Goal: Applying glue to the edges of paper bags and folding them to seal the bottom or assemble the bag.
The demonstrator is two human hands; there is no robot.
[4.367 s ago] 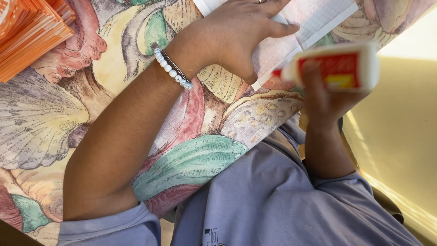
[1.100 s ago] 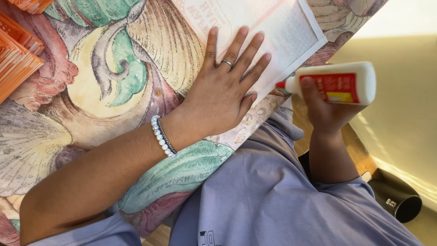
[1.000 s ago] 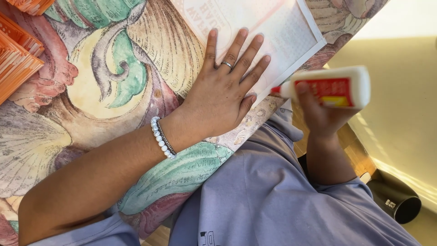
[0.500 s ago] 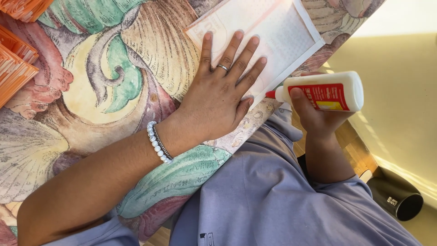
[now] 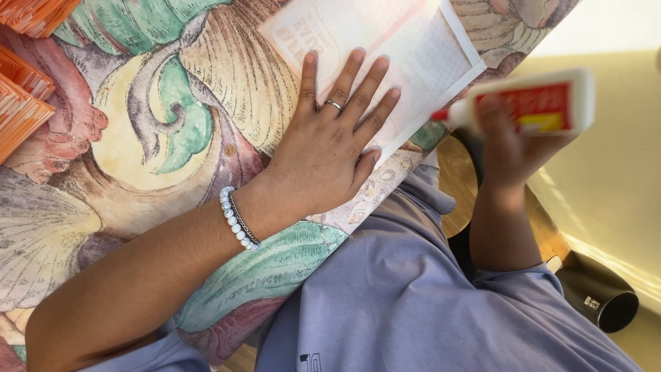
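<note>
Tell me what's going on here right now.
A person sits at a table covered in a shell-patterned cloth. Their left hand lies flat, fingers spread, on a white printed sheet. Their right hand holds a white glue bottle with a red label off the table edge, its red tip pointing toward the sheet. Orange paper stacks lie nearby.

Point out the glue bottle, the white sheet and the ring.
glue bottle (image 5: 533, 107), head view, on its red label.
white sheet (image 5: 420, 48), head view, on its bare middle.
ring (image 5: 333, 105), head view, on the band.
</note>
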